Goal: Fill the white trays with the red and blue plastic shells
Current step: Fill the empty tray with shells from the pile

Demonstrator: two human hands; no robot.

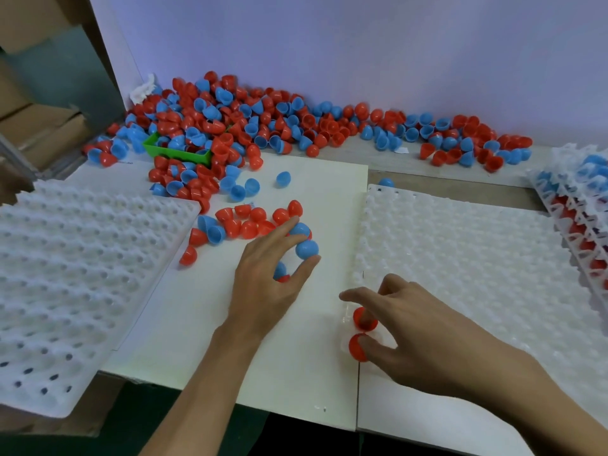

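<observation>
While the left hand [263, 278] pinches a blue shell [307, 249] at centre, the right hand [414, 337] clamps a red shell [358, 347] on the tray [477, 258] at 5 o'clock.

Place: a small packing or assembly workshop.
Stock: loose red and blue shells [250, 126] heaped along the wall.
Fittings: white moulded trays [82, 258], a filled tray stack [579, 205], cardboard boxes [39, 126].
</observation>
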